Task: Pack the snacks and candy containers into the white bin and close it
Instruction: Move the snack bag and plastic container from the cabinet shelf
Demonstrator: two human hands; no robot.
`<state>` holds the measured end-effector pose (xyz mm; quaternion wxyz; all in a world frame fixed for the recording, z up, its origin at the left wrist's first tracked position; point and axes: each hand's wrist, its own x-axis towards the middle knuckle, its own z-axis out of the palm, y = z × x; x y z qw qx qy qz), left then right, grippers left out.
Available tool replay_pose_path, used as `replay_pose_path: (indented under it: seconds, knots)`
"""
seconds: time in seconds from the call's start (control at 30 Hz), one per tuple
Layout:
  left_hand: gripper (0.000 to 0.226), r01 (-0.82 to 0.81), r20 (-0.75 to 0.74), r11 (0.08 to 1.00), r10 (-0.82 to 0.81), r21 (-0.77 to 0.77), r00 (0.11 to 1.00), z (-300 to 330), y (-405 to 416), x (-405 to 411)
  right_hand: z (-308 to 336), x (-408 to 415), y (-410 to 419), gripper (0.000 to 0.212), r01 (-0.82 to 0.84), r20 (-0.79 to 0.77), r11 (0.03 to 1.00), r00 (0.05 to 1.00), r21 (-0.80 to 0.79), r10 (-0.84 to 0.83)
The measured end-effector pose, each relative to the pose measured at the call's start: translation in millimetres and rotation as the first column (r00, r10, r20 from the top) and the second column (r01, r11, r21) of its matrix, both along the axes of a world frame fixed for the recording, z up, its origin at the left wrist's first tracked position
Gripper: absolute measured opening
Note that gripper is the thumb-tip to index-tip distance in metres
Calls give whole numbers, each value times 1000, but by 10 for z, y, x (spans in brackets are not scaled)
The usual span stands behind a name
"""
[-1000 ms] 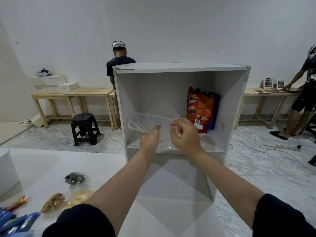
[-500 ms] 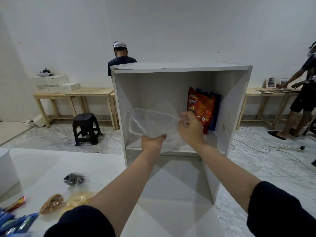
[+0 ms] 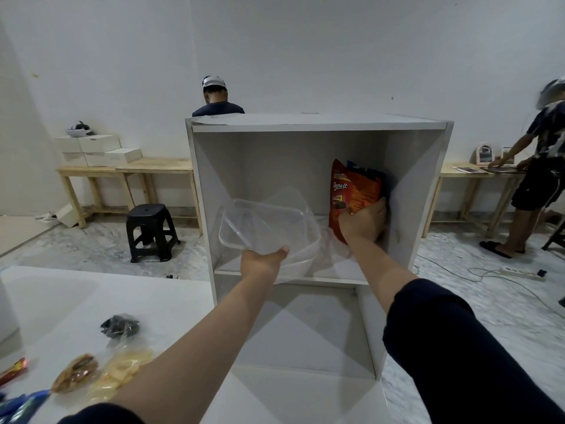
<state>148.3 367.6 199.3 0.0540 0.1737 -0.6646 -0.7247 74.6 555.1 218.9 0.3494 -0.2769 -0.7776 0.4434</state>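
In the head view, a clear plastic container (image 3: 266, 224) is being held up by the left hand (image 3: 261, 263), whose fingers are curled under its near edge with the thumb laid along the rim. It is transparent, rectangular with rounded corners, empty, and tilted so that its opening is being shown. It is being held in front of the upper compartment of the white bin (image 3: 318, 123), above another clear tub (image 3: 301, 261) that is resting on the compartment floor. An orange-red snack bag (image 3: 354, 191) is being gripped at its lower part by the right hand (image 3: 365, 221); it is standing upright against the right wall, with a dark blue bag (image 3: 371, 174) behind it. Only "Share it" can be read on the bag. Smaller snack packets (image 3: 101, 371) are lying on the white table (image 3: 61, 301) at the lower left.
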Motion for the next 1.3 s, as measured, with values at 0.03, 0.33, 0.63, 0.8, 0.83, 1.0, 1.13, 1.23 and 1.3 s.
replay_pose_path:
  seconds: [0.03,0.33,0.63,0.8,0.83,1.0,1.13,1.23,1.3]
  knots:
    - [62,2,-1,1000,-2,-2,1000,-3,-3,2,-1,-33,1,93,-3,6,1000,1000,0,3]
    - [60,10,-14,1000,-10,27,1000,-42,-48,-37,64,-138,-97,50,-17,1,1000,1000,-5,17]
    - [50,31,35,998,-33,56,999,-48,-95,-53,63,-204,-169,32,-145,8,983,989,-114,147]
    - [39,17,56,999,-19,46,998,-22,-151,-51,107,-55,-269,32,-146,-54,986,988,-78,142]
    - [38,13,55,999,-16,46,998,-12,-161,-40,114,0,-280,32,-148,-63,987,988,-66,144]
    - [35,46,2,997,-46,61,999,72,-205,96,187,351,-305,31,-131,-107,989,985,68,138]
    - [30,125,-38,992,-124,29,992,117,-295,296,252,702,-387,30,-130,-142,980,978,151,151]
    - [34,128,-25,992,-128,-24,991,174,-388,476,310,990,-515,29,-136,-115,973,981,187,159]
    - [37,147,-20,989,-147,-27,989,189,-468,617,335,1191,-645,28,-74,-107,972,989,221,100]
